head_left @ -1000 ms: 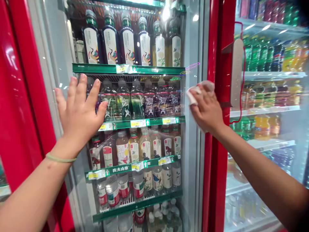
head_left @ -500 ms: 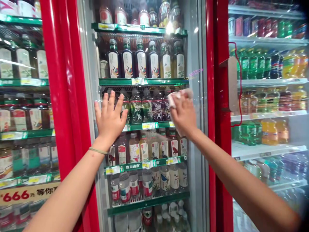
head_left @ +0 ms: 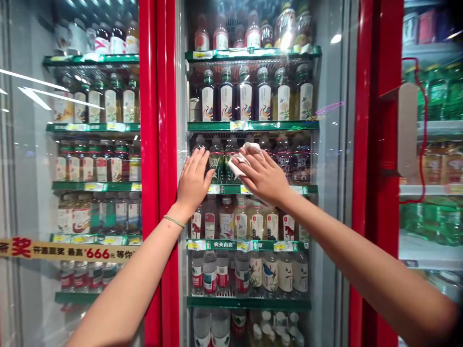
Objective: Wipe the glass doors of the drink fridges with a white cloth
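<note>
A tall glass door (head_left: 334, 159) in a red frame stands before me, with shelves of bottled drinks behind it. My left hand (head_left: 193, 180) lies flat against the glass near its left edge, fingers stretched upward and holding nothing. To its right, my right hand (head_left: 265, 176) presses a crumpled white cloth (head_left: 237, 166) to the glass at about the same height. The cloth sticks out beyond the fingertips; the rest of it is hidden under the palm. Dark drink bottles (head_left: 284, 156) show through the pane behind this hand.
Another glass-fronted fridge with bottles stands at left, crossed by a yellow printed strip (head_left: 72, 251). Red door frames (head_left: 159, 96) divide the fridges. At right, a pale box (head_left: 407, 130) with a red cable (head_left: 423, 144) juts out beside more shelves of bottles.
My right hand has slid the cloth leftward over the glass, closer to my left hand. My left hand stays flat on the pane. The view has turned left, showing more of the left fridge.
</note>
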Action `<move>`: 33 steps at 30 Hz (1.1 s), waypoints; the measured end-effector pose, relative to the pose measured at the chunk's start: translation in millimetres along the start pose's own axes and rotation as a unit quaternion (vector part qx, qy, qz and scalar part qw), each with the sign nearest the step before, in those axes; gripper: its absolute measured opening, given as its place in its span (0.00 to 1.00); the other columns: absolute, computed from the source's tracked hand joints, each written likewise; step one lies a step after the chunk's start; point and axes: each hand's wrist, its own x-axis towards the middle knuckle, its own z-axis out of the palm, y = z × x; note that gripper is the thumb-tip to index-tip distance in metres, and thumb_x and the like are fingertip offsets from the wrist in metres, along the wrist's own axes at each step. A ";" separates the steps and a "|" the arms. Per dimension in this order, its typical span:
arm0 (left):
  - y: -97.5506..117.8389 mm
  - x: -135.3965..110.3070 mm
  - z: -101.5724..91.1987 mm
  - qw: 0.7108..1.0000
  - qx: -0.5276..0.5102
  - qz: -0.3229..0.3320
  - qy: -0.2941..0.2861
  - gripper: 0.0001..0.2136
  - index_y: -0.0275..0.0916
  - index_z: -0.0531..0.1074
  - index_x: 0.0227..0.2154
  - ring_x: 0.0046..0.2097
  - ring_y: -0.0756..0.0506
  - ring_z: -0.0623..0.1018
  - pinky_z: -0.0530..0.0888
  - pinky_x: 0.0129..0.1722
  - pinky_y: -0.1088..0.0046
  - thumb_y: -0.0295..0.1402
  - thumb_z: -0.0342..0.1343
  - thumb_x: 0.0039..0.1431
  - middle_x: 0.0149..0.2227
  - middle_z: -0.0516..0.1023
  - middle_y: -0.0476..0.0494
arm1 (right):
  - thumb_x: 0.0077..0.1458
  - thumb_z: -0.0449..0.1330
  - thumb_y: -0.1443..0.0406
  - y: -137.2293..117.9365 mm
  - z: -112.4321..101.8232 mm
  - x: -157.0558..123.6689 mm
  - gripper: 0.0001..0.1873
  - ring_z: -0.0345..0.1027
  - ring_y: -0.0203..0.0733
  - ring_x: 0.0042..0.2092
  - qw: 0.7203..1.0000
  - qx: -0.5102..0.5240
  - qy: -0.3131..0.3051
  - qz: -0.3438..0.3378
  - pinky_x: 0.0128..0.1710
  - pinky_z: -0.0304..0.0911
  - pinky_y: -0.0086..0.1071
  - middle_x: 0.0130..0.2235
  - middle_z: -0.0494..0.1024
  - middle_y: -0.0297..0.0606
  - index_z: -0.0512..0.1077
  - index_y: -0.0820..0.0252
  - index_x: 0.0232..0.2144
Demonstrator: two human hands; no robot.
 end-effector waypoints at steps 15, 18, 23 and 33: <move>10.8 -104.6 0.0 0.998 -0.012 -0.034 0.056 0.19 0.42 0.66 0.62 0.70 0.39 0.65 0.68 0.68 0.49 0.28 0.46 0.71 0.65 0.70 0.35 | 0.72 0.45 0.57 -43.6 14.8 64.2 0.28 0.47 0.49 0.74 0.999 0.022 0.043 0.012 0.73 0.44 0.55 0.73 0.57 0.38 0.54 0.49 0.71; 8.7 -119.1 0.1 0.995 -0.020 -0.042 0.090 0.16 0.42 0.72 0.56 0.66 0.39 0.71 0.73 0.65 0.51 0.28 0.50 0.70 0.57 0.76 0.35 | 0.71 0.47 0.56 -51.6 20.8 80.6 0.28 0.47 0.49 0.74 0.996 0.044 0.030 -0.071 0.73 0.44 0.56 0.73 0.58 0.35 0.55 0.47 0.70; 12.1 -151.3 -1.6 0.993 -0.036 -0.050 0.098 0.12 0.43 0.76 0.46 0.58 0.40 0.78 0.77 0.60 0.52 0.24 0.52 0.67 0.47 0.79 0.39 | 0.71 0.47 0.56 -72.2 27.8 91.8 0.29 0.47 0.47 0.74 0.989 0.067 0.003 -0.132 0.73 0.43 0.54 0.73 0.57 0.29 0.53 0.44 0.71; 35.6 -191.0 -41.2 0.994 -0.074 -0.077 0.010 0.14 0.45 0.75 0.47 0.50 0.43 0.80 0.81 0.52 0.60 0.23 0.50 0.66 0.46 0.78 0.40 | 0.69 0.50 0.57 -124.6 42.1 53.1 0.29 0.48 0.51 0.73 0.994 0.077 0.002 -0.074 0.73 0.42 0.56 0.74 0.56 0.35 0.56 0.47 0.70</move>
